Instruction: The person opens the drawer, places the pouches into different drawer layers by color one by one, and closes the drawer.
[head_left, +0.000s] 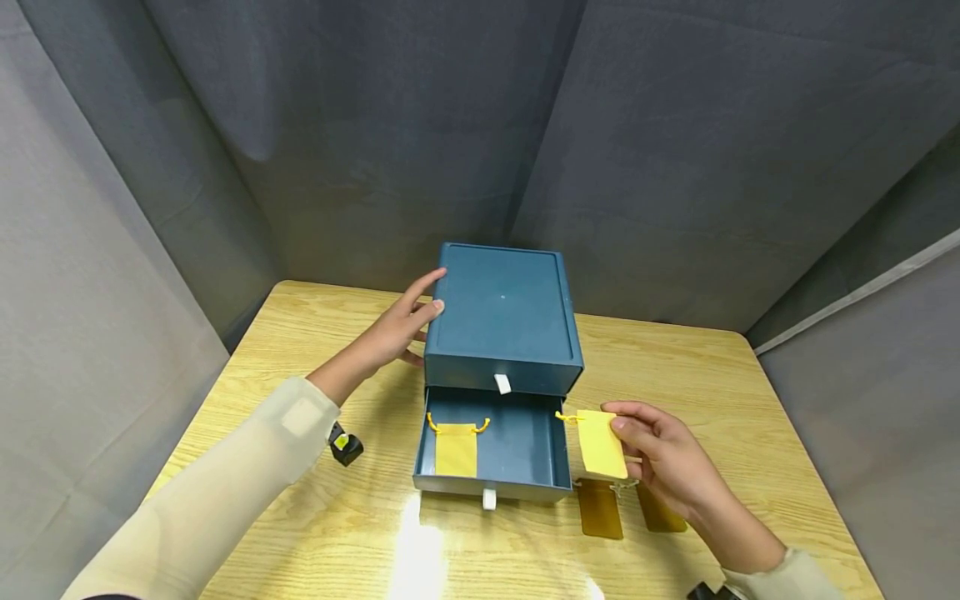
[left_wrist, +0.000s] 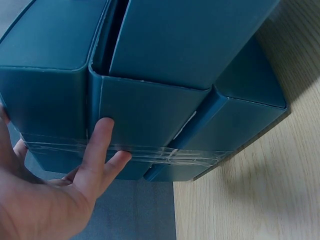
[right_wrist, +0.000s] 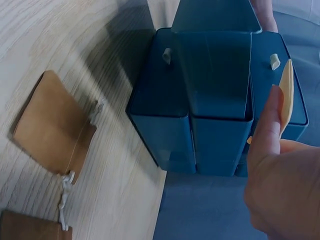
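— Fingers (head_left: 420, 304) of our left hand (head_left: 390, 333) lie straight and flat against the left side of the blue drawer box (head_left: 504, 321), centre of the head frame. Pressing, gripping nothing.

— And the left wrist view confirms it: fingers stretched along the blue wall, fingertips on a strip of clear tape (left_wrist: 150, 152) that runs round the box.

— Over to our right hand (head_left: 663, 454), lower right of centre. We have a yellow drawstring pouch (head_left: 602, 443) pinched between thumb and fingers, held just beside the right edge of the open lower drawer (head_left: 517, 437).

— Is it touching the drawer?

— We cannot tell from here. It is upright-ish, its yellow cord pointing towards the drawer.

— Inside the drawer we see a second yellow pouch (head_left: 456, 448) lying flat in the left half. The upper drawer is shut, its white pull tab (head_left: 502, 383) sticking out; another white tab (head_left: 489, 498) marks the lower drawer's front.

— Below our right hand, two brown pouches (head_left: 600, 507) lie flat on the wooden tabletop (head_left: 750, 400), side by side. The right wrist view shows them at its left edge, pale cords trailing.

— One more: a small black and yellow object (head_left: 345, 444) sits on the tabletop by our left sleeve (head_left: 247, 483), left of the drawer.
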